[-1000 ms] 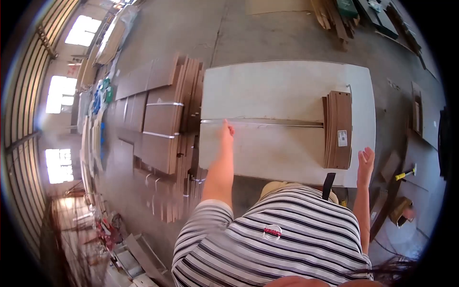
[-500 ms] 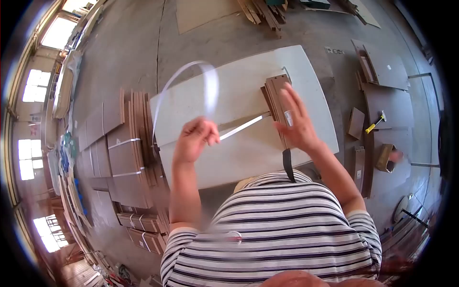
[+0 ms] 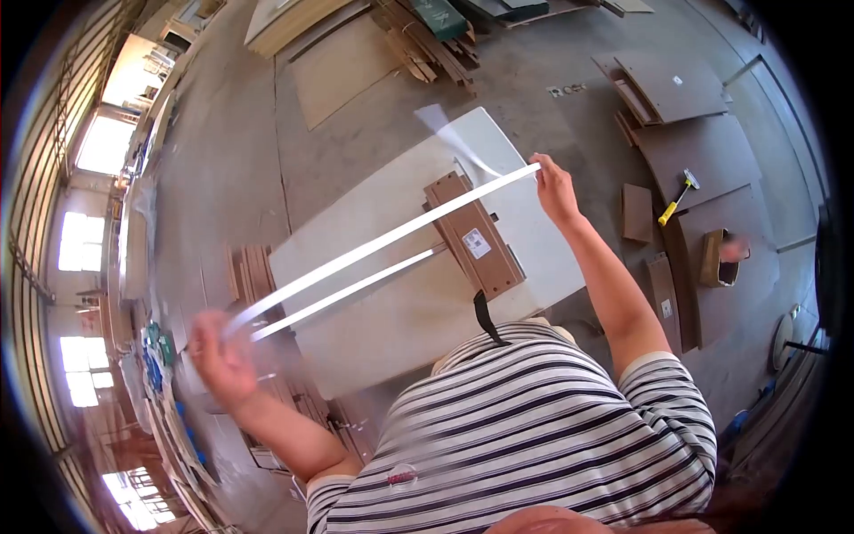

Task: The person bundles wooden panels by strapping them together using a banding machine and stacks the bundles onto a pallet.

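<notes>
A white packing strap stretches across the worktable between my hands, above a bundle of brown boards with a white label. My right hand is closed on the strap near the far right side of the table, its loose end curling beyond. Out past the table's left edge, my left hand is smeared by motion but closed around the strap. A second length of the strap runs lower, from the left side of the bundle toward my left hand. The bundle lies on the pale worktable.
Brown panels are stacked to the right, with a yellow-handled hammer-like tool and a small open box on them. Board offcuts lie on the floor ahead. More stacked boards stand left of the table.
My left hand has swung out to the left, drawing the strap long. My right hand has left the bundle and now grips the strap. The bundle appears turned, its labelled face showing more.
</notes>
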Tool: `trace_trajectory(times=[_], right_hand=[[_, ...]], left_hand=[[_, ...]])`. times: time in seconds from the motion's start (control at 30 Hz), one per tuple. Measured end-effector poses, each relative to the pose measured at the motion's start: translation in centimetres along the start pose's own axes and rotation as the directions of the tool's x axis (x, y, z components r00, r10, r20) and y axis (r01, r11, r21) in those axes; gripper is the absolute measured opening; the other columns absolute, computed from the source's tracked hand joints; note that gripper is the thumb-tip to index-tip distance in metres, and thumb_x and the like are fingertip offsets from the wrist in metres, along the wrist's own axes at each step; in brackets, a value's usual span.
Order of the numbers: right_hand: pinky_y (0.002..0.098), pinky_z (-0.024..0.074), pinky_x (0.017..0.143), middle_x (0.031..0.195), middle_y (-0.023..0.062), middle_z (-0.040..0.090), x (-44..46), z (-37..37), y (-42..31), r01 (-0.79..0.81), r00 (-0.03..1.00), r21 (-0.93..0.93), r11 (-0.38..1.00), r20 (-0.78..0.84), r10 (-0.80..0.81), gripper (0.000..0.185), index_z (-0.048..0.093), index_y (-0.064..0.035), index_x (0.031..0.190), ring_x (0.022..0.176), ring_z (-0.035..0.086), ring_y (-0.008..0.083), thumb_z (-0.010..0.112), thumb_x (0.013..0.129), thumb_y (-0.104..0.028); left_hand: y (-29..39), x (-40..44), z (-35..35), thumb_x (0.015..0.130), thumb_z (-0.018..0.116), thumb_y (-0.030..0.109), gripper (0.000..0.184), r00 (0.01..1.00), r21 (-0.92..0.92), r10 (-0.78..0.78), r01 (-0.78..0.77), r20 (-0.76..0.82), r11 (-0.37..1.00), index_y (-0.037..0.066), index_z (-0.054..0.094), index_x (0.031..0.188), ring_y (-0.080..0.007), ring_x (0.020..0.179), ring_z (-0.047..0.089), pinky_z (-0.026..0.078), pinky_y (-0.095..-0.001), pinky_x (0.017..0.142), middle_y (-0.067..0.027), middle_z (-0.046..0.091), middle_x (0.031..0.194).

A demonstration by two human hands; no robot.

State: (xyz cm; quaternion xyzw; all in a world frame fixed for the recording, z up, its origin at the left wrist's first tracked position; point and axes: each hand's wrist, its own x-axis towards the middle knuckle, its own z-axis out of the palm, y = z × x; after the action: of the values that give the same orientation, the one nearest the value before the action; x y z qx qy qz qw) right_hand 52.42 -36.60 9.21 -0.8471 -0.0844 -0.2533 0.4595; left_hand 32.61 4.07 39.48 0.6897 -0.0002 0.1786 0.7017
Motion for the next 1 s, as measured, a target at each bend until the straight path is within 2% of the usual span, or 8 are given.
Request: trace_trajectory(times=[0.07, 0.13, 0.2, 0.3, 0.43, 0.63, 0.83, 1.0], right_hand=[[0.0351, 0.0468, 0.066, 0.081, 0.0187, 0.061, -0.4, -1.4, 2.2, -0.369, 0.928, -0.020, 0.929, 0.038, 0.370, 0.018, 0.055, -0.0058, 0.102, 0.079, 0.059, 0.0373, 0.051, 0.085, -0.001], [0.0319, 0.0463, 0.062, 0.072, 0.0147, 0.059, -1.2, -1.8, 5.0, -0.353, 0.934, -0.005, 0.936, -0.053, 0.353, 0.014, 0.056, -0.0042, 0.097, 0.068, 0.060, 0.0258, 0.046, 0.087, -0.002], [0.0278, 0.0474, 0.064, 0.072, 0.0113, 0.058, -1.6, -2.5, 6.3, -0.373, 0.926, -0.019, 0.927, -0.068, 0.371, 0.016, 0.057, -0.0025, 0.097, 0.067, 0.058, 0.0170, 0.044, 0.088, -0.003], [0.0245, 0.0484, 0.068, 0.072, 0.0075, 0.057, -2.0, -3.2, 7.5, -0.430, 0.899, 0.134, 0.893, -0.031, 0.437, 0.014, 0.057, 0.0002, 0.096, 0.069, 0.056, 0.0114, 0.044, 0.089, -0.002], [0.0232, 0.0492, 0.069, 0.072, 0.0029, 0.053, -3.0, -1.9, 7.4, -0.562, 0.825, 0.344, 0.752, 0.181, 0.535, 0.015, 0.057, 0.0025, 0.094, 0.072, 0.053, 0.0076, 0.044, 0.088, 0.002], [0.0319, 0.0432, 0.056, 0.064, 0.0141, 0.056, -5.0, 4.3, 5.1, -0.437, 0.889, 0.099, 0.894, 0.199, 0.413, 0.018, 0.059, -0.0046, 0.095, 0.058, 0.055, 0.0206, 0.044, 0.085, -0.003], [0.0353, 0.0446, 0.058, 0.066, 0.0129, 0.060, -8.1, 10.4, 4.9, -0.491, 0.860, 0.156, 0.857, 0.246, 0.448, 0.019, 0.060, -0.0039, 0.098, 0.061, 0.059, 0.0246, 0.046, 0.085, -0.006], [0.0335, 0.0463, 0.068, 0.080, 0.0172, 0.061, -7.6, 8.0, 3.8, -0.505, 0.809, 0.066, 0.861, 0.382, 0.446, 0.025, 0.056, -0.0030, 0.107, 0.078, 0.061, 0.0242, 0.051, 0.085, -0.012]], left_hand=[[2.7, 0.3, -0.1, 0.093, 0.049, 0.021, 0.022, 0.987, -0.057, 0.059, -0.068, -0.150, 0.996, 0.000, 0.055, 0.098, -0.0028, 0.041, 0.025, 0.025, -0.0195, 0.043, 0.0056, 0.029, 0.050], [4.3, 1.0, -1.3, 0.093, 0.050, 0.017, 0.031, 0.926, -0.109, 0.118, -0.167, -0.360, 0.980, -0.002, 0.048, 0.116, -0.0021, 0.042, 0.022, 0.022, -0.0199, 0.043, 0.0063, 0.027, 0.050], [5.9, 1.7, -0.3, 0.092, 0.051, 0.015, 0.015, 0.871, -0.052, 0.146, -0.192, -0.469, 0.980, 0.001, 0.056, 0.093, -0.0037, 0.043, 0.022, 0.021, -0.0211, 0.044, 0.0055, 0.024, 0.049], [8.4, 2.3, -3.5, 0.091, 0.052, 0.012, 0.030, 0.871, -0.134, 0.140, -0.227, -0.471, 0.965, 0.010, 0.047, 0.061, -0.0064, 0.044, 0.022, 0.023, -0.0224, 0.046, 0.0040, 0.023, 0.047], [9.9, 2.8, -2.9, 0.090, 0.052, 0.010, 0.046, 0.839, -0.093, 0.116, -0.193, -0.531, 0.977, 0.015, 0.030, 0.051, -0.0088, 0.044, 0.021, 0.024, -0.0223, 0.047, 0.0027, 0.022, 0.046], [10.0, 2.3, -2.8, 0.090, 0.051, 0.008, 0.015, 0.798, 0.000, 0.216, -0.261, -0.563, 0.965, 0.001, 0.057, 0.079, -0.0058, 0.046, 0.019, 0.021, -0.0203, 0.047, 0.0042, 0.021, 0.049], [10.5, 1.3, -2.5, 0.091, 0.049, 0.008, 0.028, 0.810, 0.092, 0.283, -0.276, -0.514, 0.957, -0.006, 0.050, 0.115, -0.0053, 0.047, 0.019, 0.018, -0.0211, 0.046, 0.0046, 0.020, 0.052], [10.3, 0.8, -2.1, 0.092, 0.045, 0.010, 0.031, 0.816, 0.158, 0.311, -0.267, -0.487, 0.950, -0.007, 0.045, 0.118, -0.0054, 0.048, 0.018, 0.017, -0.0213, 0.046, 0.0037, 0.020, 0.054]])
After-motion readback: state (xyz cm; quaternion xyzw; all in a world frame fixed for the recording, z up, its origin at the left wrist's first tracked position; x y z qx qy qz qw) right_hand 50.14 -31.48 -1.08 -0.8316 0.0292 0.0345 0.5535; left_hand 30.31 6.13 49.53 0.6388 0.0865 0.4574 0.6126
